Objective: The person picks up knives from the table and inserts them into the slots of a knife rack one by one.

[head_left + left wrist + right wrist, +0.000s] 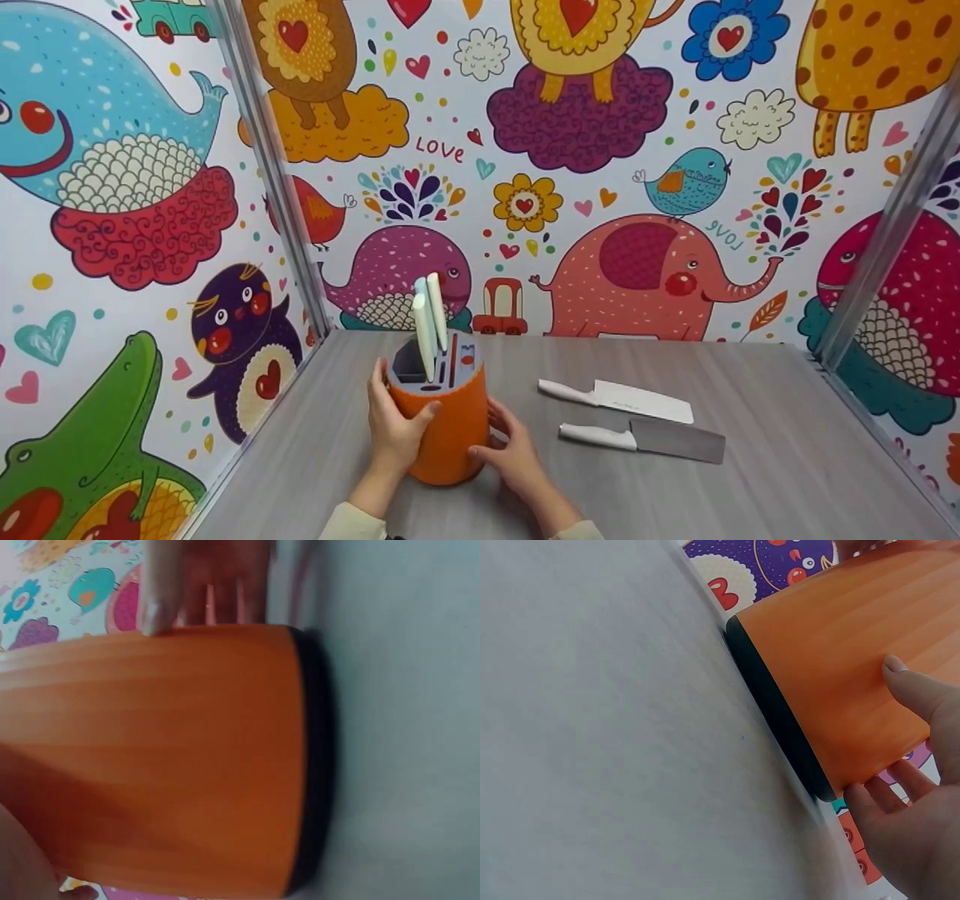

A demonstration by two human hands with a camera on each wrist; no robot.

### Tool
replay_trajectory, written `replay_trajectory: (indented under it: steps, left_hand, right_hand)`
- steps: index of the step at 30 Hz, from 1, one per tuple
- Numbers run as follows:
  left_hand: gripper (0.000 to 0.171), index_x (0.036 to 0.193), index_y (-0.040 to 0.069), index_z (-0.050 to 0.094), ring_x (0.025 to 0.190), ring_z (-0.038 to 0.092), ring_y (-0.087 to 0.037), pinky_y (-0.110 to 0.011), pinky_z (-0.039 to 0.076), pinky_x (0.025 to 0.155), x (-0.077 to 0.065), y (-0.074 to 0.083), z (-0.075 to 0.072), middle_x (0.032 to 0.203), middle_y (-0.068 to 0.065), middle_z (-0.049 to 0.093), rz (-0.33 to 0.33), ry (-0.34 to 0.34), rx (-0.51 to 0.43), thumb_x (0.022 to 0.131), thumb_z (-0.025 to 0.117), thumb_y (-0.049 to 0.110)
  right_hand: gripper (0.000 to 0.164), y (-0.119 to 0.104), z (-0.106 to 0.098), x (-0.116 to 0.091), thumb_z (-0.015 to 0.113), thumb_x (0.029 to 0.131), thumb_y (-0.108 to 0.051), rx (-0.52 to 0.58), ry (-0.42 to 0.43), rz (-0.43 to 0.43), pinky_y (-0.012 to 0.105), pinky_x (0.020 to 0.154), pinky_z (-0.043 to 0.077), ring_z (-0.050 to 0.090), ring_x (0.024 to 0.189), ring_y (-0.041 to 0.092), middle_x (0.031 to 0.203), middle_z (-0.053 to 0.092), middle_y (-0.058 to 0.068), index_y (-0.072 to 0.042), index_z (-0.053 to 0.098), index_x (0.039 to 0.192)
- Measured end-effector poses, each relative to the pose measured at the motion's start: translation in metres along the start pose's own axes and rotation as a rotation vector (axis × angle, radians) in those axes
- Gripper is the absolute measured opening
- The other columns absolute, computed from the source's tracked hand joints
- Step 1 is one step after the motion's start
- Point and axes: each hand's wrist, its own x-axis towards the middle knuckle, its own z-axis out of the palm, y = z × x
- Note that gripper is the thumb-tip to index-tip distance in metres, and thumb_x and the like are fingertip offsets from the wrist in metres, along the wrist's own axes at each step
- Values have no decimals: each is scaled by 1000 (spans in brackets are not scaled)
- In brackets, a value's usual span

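An orange knife block (454,435) with a grey slotted top stands on the table. White-handled utensils (425,337) stick up from its slots; their lower ends are hidden inside. My left hand (396,431) grips the block's left side near the top, thumb across the front. Lower down, my right hand (517,457) holds the right side between thumb and fingers. In the right wrist view, the right thumb (911,686) lies against the orange wall (817,652). The left wrist view shows the block's dark base (319,757) close to the tabletop.
To the right of the block lie two knives with broad blades: a white-bladed cleaver (645,400) and, nearer me, a grey-bladed cleaver (679,440). The grey wooden table (300,457) meets patterned panels (517,262) at the back and sides.
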Motion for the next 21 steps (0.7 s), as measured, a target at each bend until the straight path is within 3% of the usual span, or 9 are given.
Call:
replay_trajectory:
  steps: [4,9,11,16,21]
  left_hand:
    - [107,156,15,18,131,48,-24,-51,39,114,1,-12,0,153,-7,39,-29,-69,-71,75,86,28]
    - [111,157,17,18,128,51,-16,-27,41,111,1,-23,-2,152,-3,44,-111,-123,-131,72,89,20]
    - [116,158,18,16,128,51,-15,-23,40,110,-1,-26,-2,152,-2,43,-143,-151,-140,70,90,19]
    - [121,158,21,12,130,50,-17,-40,41,114,-4,-28,-2,154,-1,41,-163,-195,-137,67,92,21]
    - [120,156,28,16,126,52,-16,-48,42,112,-2,-27,-6,149,4,45,-127,-175,-110,65,94,31]
  right_hand:
    - [84,-1,-2,1,83,79,-21,-14,1,-34,50,115,38,45,140,30,151,47,7,-24,39,151]
    - [87,0,-4,-1,84,78,-26,-20,6,-27,50,114,39,45,138,31,152,47,9,-18,38,152]
    - [88,1,-3,-2,84,78,-30,-18,10,-9,50,114,39,45,138,32,152,47,10,-16,38,152]
    - [88,1,-1,-3,84,77,-33,-13,19,20,50,114,39,45,138,31,152,47,9,-19,39,151]
    - [92,1,3,0,85,77,-29,13,29,-11,49,114,39,46,138,31,152,46,11,-15,34,153]
